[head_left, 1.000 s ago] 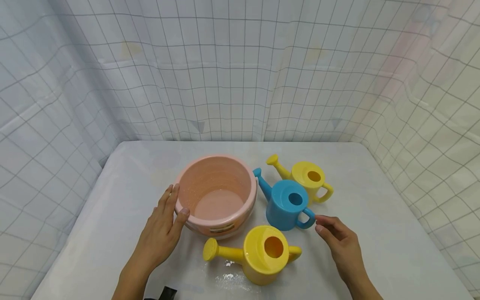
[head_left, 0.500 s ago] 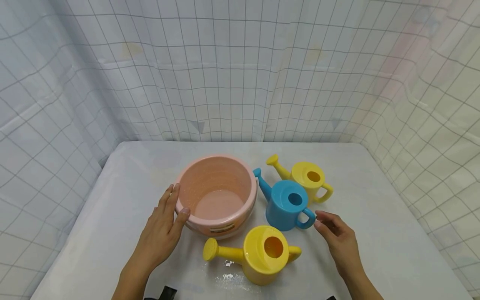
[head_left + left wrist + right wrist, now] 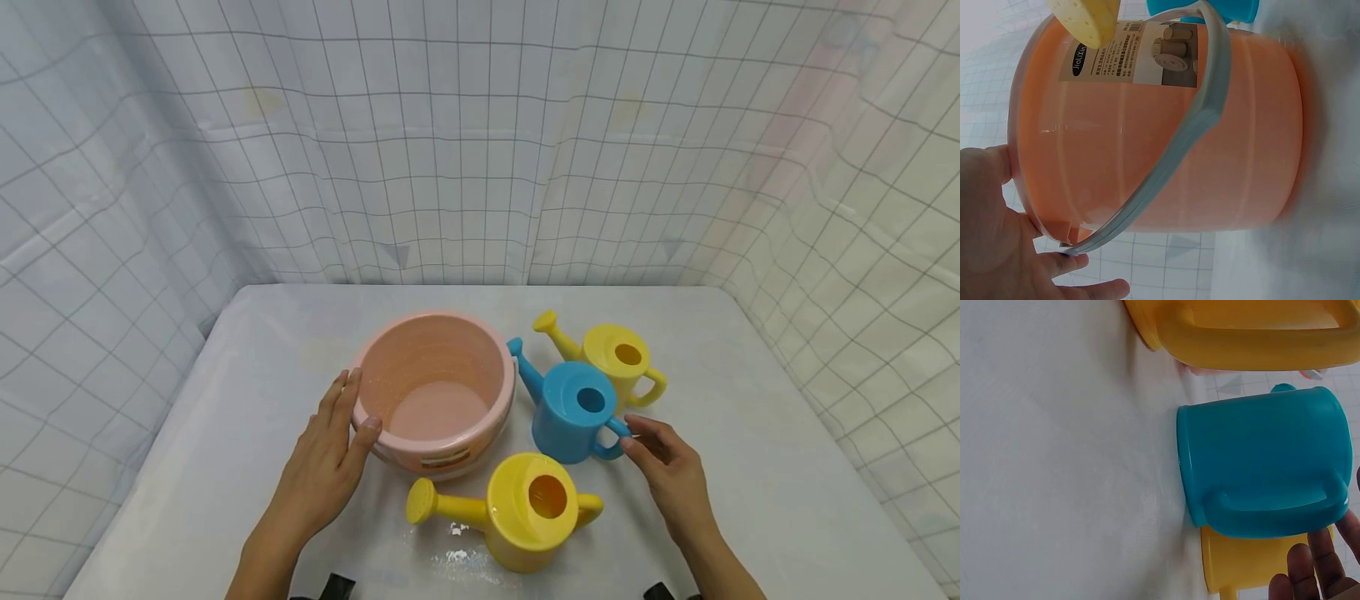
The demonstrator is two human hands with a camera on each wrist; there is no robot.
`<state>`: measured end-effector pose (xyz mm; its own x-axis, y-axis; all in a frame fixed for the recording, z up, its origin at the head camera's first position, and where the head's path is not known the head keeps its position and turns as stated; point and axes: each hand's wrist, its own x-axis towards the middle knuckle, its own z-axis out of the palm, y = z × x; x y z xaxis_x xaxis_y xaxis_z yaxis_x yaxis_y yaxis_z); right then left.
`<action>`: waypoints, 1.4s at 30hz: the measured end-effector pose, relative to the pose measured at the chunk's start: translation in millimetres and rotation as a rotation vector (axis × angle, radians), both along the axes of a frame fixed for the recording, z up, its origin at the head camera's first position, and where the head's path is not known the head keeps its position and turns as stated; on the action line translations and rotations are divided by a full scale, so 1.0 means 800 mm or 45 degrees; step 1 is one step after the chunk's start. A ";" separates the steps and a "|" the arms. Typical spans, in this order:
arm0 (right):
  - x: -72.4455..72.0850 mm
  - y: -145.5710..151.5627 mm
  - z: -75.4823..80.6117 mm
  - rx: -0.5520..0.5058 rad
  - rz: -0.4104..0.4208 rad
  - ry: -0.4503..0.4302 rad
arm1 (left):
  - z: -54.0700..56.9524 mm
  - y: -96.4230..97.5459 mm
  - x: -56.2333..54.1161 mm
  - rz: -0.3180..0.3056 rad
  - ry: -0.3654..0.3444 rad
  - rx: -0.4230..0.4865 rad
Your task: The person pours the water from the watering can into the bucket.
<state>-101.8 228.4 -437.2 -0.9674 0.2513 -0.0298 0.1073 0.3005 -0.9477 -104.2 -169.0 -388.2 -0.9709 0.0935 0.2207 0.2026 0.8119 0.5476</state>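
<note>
A pink bucket (image 3: 450,454) stands upright on the table. My left hand (image 3: 322,467) rests against its left side, fingers extended and thumb at the rim; the left wrist view shows the bucket's grey handle (image 3: 1179,150) hanging down. Right of the bucket is a blue watering can (image 3: 566,429), its spout near the rim. My right hand (image 3: 671,479) has its fingertips at the blue can's handle (image 3: 1272,522), with the thumb on the near side. A yellow watering can (image 3: 517,533) sits in front, spout pointing left. Another yellow watering can (image 3: 611,354) stands behind the blue one.
Water drops (image 3: 461,554) lie on the white table (image 3: 757,400) by the front yellow can. A white gridded curtain (image 3: 465,167) surrounds the table at the back and sides. Black strap ends (image 3: 337,586) show at the bottom edge.
My right hand has moved slightly left and closer in, so its fingertips come to the blue can's handle. The left hand, bucket and cans stay in place.
</note>
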 end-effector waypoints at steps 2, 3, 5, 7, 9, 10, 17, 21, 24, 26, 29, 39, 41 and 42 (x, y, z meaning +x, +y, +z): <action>-0.002 -0.001 -0.001 0.003 -0.001 -0.001 | 0.000 0.000 0.000 0.004 -0.007 0.000; -0.002 -0.001 -0.001 0.003 0.001 -0.001 | 0.000 0.000 0.000 0.006 -0.010 0.000; -0.003 -0.003 -0.001 0.014 0.003 -0.008 | 0.001 0.001 0.001 0.009 -0.015 0.003; -0.004 -0.005 -0.001 0.030 0.008 -0.020 | 0.001 0.001 0.001 0.011 -0.017 0.006; -0.005 -0.006 -0.001 0.049 0.016 -0.034 | 0.001 0.001 0.001 0.012 -0.015 0.009; -0.006 -0.007 0.000 0.050 0.019 -0.040 | 0.001 0.000 0.001 0.010 -0.013 0.010; -0.010 -0.011 -0.002 0.037 0.030 -0.096 | 0.000 -0.001 0.002 -0.002 -0.010 0.021; -0.011 -0.013 -0.004 0.020 0.026 -0.115 | 0.000 0.000 0.002 -0.003 -0.009 0.022; -0.012 -0.014 -0.005 -0.010 0.023 -0.112 | 0.000 0.000 0.002 -0.005 -0.004 0.024; -0.013 -0.015 -0.006 -0.032 0.018 -0.103 | 0.000 0.000 0.002 -0.007 -0.001 0.024; -0.014 -0.016 -0.007 -0.053 0.010 -0.093 | 0.000 0.000 0.001 -0.009 0.001 0.022; -0.017 -0.020 -0.009 -0.074 -0.037 -0.103 | 0.000 0.000 0.001 -0.002 -0.005 0.016; -0.017 -0.021 -0.010 -0.070 -0.043 -0.106 | 0.000 0.000 0.001 0.000 -0.004 0.014; -0.018 -0.021 -0.011 -0.070 -0.045 -0.106 | 0.001 0.000 0.001 0.002 -0.003 0.013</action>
<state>-115.9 211.8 -445.7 -0.9517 0.2808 -0.1241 0.1957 0.2432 -0.9500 -103.3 -168.6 -387.7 -0.9716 0.0901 0.2190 0.2002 0.8066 0.5562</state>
